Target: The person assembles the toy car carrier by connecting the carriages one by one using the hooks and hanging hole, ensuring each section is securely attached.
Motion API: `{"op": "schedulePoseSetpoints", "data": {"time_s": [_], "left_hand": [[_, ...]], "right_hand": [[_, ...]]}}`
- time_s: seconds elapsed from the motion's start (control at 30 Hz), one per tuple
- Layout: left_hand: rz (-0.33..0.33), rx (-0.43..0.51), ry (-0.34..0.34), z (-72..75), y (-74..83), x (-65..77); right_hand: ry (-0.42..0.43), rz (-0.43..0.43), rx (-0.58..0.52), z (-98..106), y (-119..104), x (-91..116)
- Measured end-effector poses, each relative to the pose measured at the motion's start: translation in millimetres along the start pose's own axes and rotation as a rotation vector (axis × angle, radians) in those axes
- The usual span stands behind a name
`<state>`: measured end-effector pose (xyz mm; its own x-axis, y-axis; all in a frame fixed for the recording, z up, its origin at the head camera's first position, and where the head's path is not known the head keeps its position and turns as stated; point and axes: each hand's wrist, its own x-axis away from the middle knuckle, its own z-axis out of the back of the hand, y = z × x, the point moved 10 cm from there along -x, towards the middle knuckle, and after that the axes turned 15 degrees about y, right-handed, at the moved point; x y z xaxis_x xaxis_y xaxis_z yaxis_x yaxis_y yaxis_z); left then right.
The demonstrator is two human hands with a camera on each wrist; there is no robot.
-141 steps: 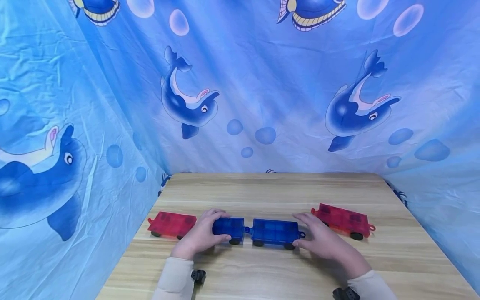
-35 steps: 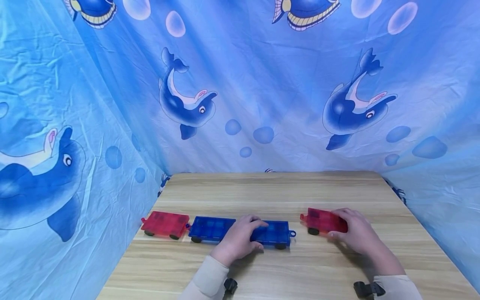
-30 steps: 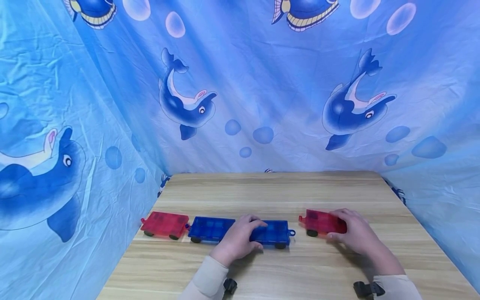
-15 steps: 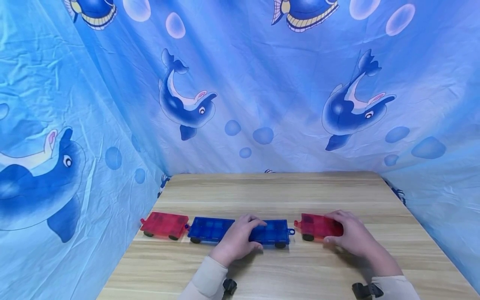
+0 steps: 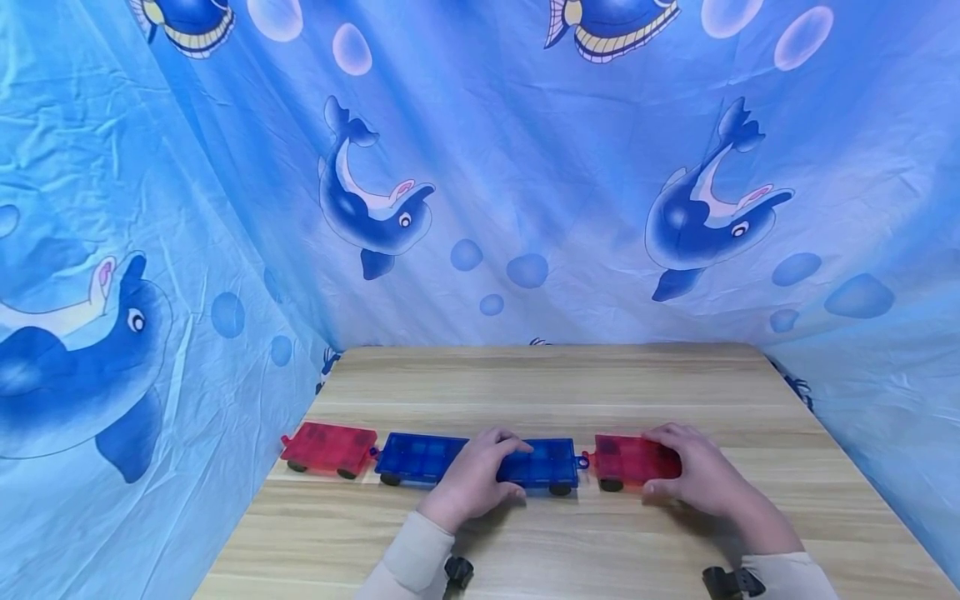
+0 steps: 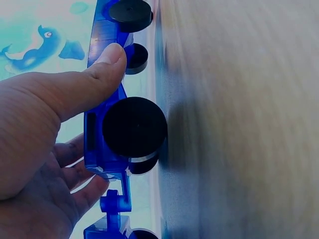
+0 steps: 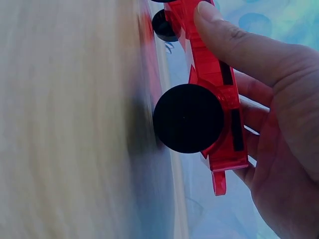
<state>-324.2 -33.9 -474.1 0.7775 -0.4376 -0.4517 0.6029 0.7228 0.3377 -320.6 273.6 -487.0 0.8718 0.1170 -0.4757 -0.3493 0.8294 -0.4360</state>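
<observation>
My left hand [image 5: 472,482] grips the right-hand blue toy train car [image 5: 553,460], thumb on its near side, fingers on the far side. Behind that hand, the left-hand blue car [image 5: 420,457] is coupled to it; the coupling [image 6: 115,200] shows in the left wrist view. My right hand [image 5: 699,473] holds the right-hand red toy train car [image 5: 618,458] between thumb and fingers, its rear end hidden. This car's red hook meets the blue car's end ring [image 5: 582,461]; whether they are linked I cannot tell. Another red car [image 5: 330,448] stands at the far left, its end at the blue hook.
All the cars stand in a row on a wooden table [image 5: 540,383]. A blue curtain [image 5: 480,167] with printed dolphins hangs behind the table and along its sides. Black wrist cameras [image 5: 459,572] are strapped below both hands.
The coupled blue cars have shifted left, up to the left red car. My left hand has moved onto the right blue car. My right hand took the other red car and slid it left against the ring.
</observation>
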Motion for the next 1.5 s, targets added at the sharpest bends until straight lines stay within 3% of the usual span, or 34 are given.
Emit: {"op": "schedulePoseSetpoints", "data": {"time_s": [0.63,1.5], "left_hand": [[-0.004,0.021,0.009,-2.0,-4.1,-0.4],[0.001,-0.001,-0.012,-2.4,-1.7,-0.9]], "right_hand": [[-0.030,0.020,-0.022,-4,-15,-2],[-0.054,-0.039,-0.054,-6,-1,0]]}}
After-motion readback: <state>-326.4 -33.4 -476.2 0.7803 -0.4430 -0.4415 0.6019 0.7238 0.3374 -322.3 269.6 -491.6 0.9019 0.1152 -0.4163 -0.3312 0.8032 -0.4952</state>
